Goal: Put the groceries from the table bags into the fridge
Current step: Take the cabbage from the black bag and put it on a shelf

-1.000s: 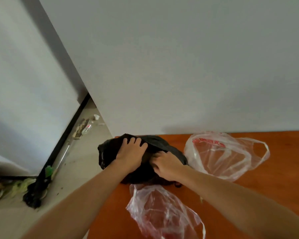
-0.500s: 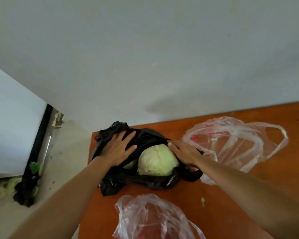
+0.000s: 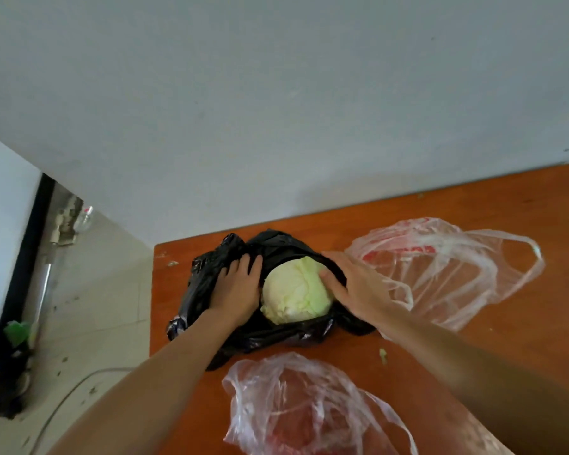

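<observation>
A pale green cabbage [image 3: 293,290] lies inside an opened black plastic bag [image 3: 276,333] near the far left corner of the orange-brown table [image 3: 513,323]. My left hand [image 3: 237,287] lies flat on the bag's left flap, right beside the cabbage, and presses the plastic down. My right hand [image 3: 352,287] is at the cabbage's right side. Its thumb rests on the cabbage and its fingers lie over the bag's rim. The underside of the cabbage is hidden in the bag.
A crumpled clear bag with red print [image 3: 440,264] lies to the right. Another clear bag [image 3: 293,405] with something red inside sits near me. A small cabbage scrap [image 3: 383,354] lies on the table. A white panel [image 3: 0,224], litter and a cable [image 3: 63,405] are on the left.
The black bag went from closed under both hands to spread open, baring the cabbage. My left hand has moved closer to the cabbage, and my right thumb now rests on it.
</observation>
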A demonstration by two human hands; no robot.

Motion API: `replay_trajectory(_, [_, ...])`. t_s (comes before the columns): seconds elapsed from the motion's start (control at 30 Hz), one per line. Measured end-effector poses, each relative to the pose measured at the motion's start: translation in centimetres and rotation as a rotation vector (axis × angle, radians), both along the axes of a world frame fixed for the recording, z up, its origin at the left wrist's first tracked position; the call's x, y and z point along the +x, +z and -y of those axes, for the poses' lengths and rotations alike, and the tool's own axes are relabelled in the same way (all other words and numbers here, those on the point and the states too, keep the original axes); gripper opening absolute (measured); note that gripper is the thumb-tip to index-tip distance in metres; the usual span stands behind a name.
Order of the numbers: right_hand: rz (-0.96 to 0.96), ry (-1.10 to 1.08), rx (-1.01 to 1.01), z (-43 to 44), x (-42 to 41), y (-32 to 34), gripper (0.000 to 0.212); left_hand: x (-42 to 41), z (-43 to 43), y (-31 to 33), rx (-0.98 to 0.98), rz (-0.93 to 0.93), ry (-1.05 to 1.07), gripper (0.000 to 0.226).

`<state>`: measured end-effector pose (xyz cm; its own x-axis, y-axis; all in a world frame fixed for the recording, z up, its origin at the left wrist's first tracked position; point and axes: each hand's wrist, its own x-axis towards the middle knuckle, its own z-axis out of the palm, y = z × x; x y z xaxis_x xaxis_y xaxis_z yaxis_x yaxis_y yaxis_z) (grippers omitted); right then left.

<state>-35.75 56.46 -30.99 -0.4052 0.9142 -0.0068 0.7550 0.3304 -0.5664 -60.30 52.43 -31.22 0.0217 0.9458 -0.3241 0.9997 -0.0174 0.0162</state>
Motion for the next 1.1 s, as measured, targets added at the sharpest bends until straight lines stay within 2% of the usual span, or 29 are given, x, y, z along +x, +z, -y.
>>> replay_trajectory(0.1, [0.112, 0.177, 0.092, 0.5, -2.1, 2.5, 0.062, 0.9, 0.1, 0.8, 0.041, -0.043, -0.141, 0.068])
replay_trajectory(0.23, [0.237, 0.271, -0.096, 1.9, -3.3, 2.7, 0.067, 1.0, 0.4, 1.6, 0.059, -0.033, -0.181, 0.056])
replay_trajectory(0.47, [0.100, 0.230, -0.026, 6.6, 2.9, 1.5, 0.067, 2.6, 1.4, 2.8, 0.063, 0.046, -0.253, 0.040])
replay_trajectory(0.63, [0.125, 0.110, -0.026, 11.9, 9.0, 1.4, 0.070, 4.7, 1.5, 3.0, -0.073, 0.204, -0.185, 0.037])
replay_trajectory(0.73, [0.109, 0.001, -0.090, 14.7, 10.3, 1.3, 0.060, 6.0, 1.5, 3.0, -0.109, 0.220, -0.192, 0.037])
replay_trajectory(0.83, [-0.004, -0.216, -0.105, 14.9, 9.3, 1.7, 0.057, 7.7, 1.4, 3.7, -0.034, 0.248, -0.204, 0.033])
replay_trajectory(0.93, [-0.071, -0.414, -0.196, 13.0, 6.3, 2.8, 0.069, 9.3, 1.3, 4.4, 0.095, 0.332, -0.208, 0.029])
replay_trajectory(1.0, [-0.030, -0.412, -0.306, 12.2, 4.6, 2.7, 0.076, 10.1, 1.2, 4.8, 0.105, 0.418, -0.190, 0.030])
replay_trajectory(1.1, [-0.069, -0.397, -0.319, 13.5, 4.2, 1.9, 0.079, 10.6, 0.8, 4.9, 0.025, 0.497, -0.156, 0.032])
